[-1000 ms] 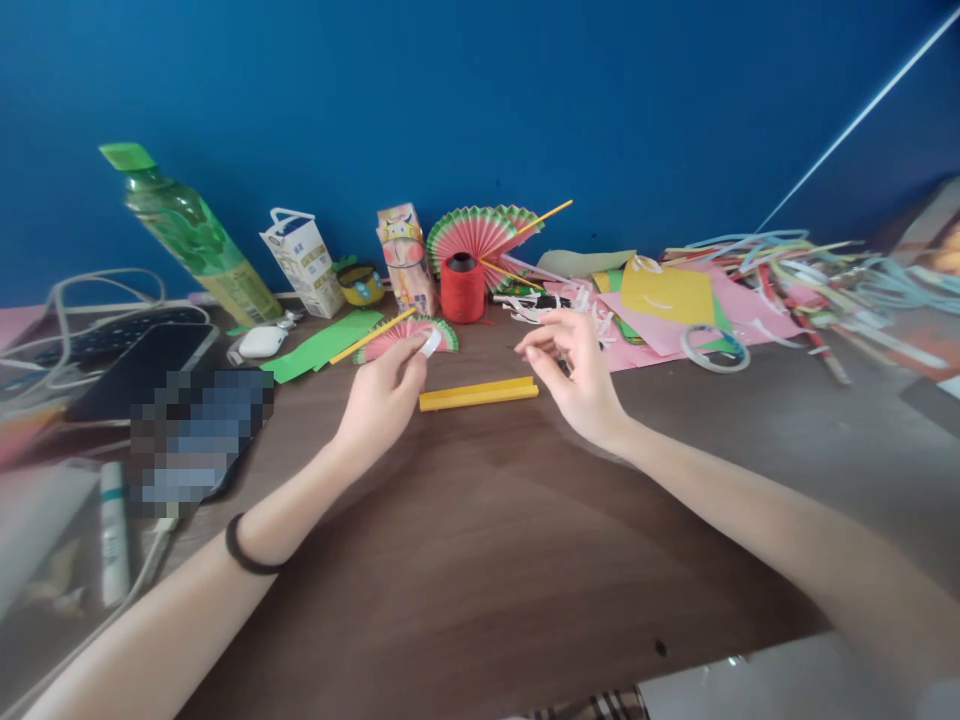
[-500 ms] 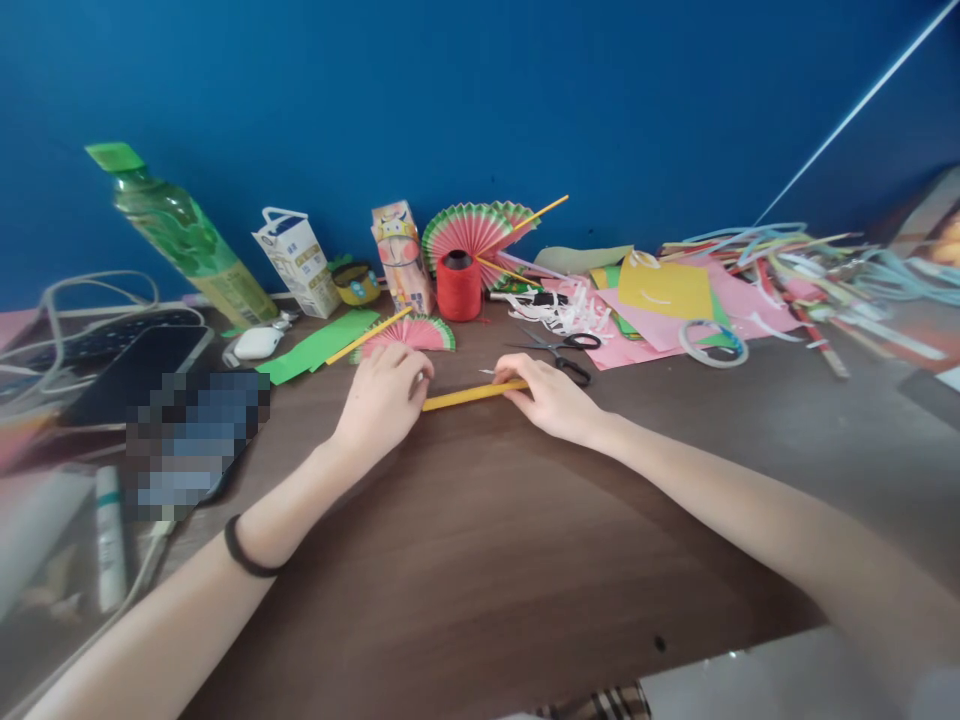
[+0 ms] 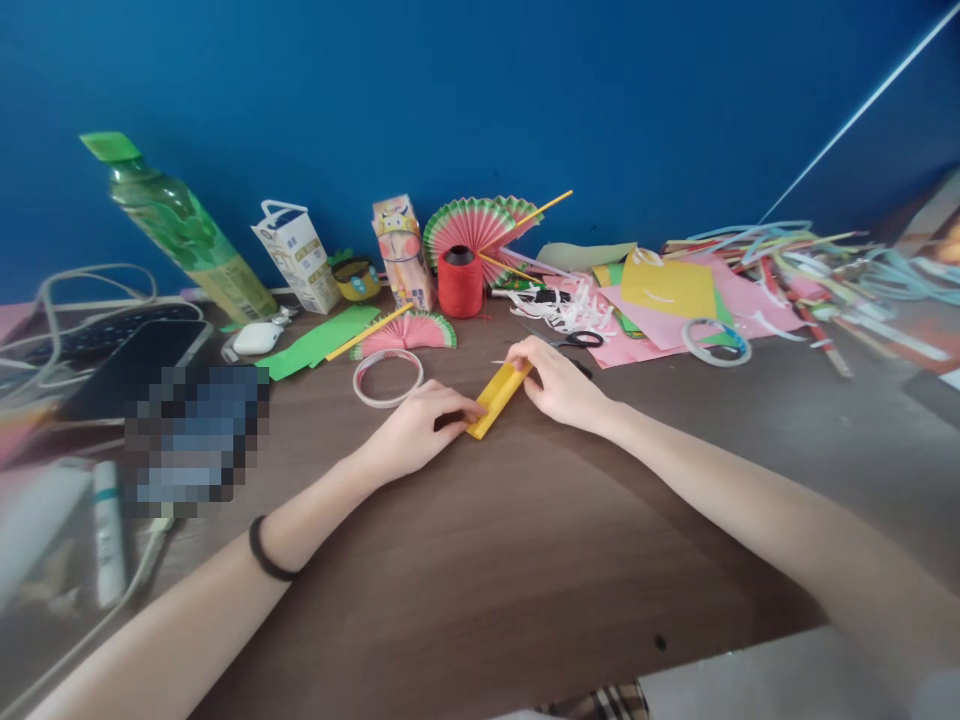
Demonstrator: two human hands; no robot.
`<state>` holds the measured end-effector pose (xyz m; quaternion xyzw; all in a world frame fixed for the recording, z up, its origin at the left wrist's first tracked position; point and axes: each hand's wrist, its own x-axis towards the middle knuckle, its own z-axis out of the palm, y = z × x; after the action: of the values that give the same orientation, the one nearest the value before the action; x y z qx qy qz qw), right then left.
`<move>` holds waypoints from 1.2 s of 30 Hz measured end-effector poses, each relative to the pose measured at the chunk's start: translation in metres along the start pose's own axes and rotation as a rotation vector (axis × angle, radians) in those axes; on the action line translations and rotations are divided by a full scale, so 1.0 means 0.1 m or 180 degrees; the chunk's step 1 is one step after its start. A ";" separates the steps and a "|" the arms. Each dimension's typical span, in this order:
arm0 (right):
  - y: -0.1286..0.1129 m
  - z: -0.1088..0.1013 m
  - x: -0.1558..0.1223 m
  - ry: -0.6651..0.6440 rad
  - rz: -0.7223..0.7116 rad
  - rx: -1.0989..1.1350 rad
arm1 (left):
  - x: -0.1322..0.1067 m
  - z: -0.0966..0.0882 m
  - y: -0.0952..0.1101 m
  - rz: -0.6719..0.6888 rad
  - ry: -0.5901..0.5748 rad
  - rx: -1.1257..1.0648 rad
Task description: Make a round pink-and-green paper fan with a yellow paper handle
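Both hands were on the yellow folded strip point(image 3: 496, 399), which lay on the bare brown table point(image 3: 487, 560) a little in front of the person, between the two hands. The left hand point(image 3: 416, 435) had its fingers curled, with the fingertips closed on the near end of the strip. The right hand point(image 3: 559, 385) pinched the far end between thumb and fingers. One second before, the strip had lain flat and crosswise, untouched; the left hand then held a small white piece up by the pink paper fan point(image 3: 409, 332) and the right hand was raised clear of the table. Half a second before, both hands had come down on the two ends, with the strip still crosswise. It now stood turned on a slant, its near end toward the left hand, and it looked shorter and broader than before; whether it was pressed together or only seen at a new angle could not be told. The white piece no longer showed in the left hand. A tape ring point(image 3: 388, 376) lay uncovered just beside the fan, where the left hand had been. Judgement: the work had passed from the fan and the white piece to the strip, now held at both ends. The scissors point(image 3: 574, 342) lay just behind the right hand, untouched; the red thread spool point(image 3: 460, 283) stood farther back by the wall.
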<state>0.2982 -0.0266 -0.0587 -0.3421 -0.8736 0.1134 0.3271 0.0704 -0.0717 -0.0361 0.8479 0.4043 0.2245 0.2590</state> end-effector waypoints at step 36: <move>-0.48 0.13 -0.01 0.0015 0.0804 0.1385 | 0.03 0.13 0.02 -0.0266 0.0243 -0.0555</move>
<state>0.2656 -0.0622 -0.0487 -0.3703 -0.7781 0.3381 0.3783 0.0813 -0.0736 -0.0441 0.7954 0.4278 0.2801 0.3254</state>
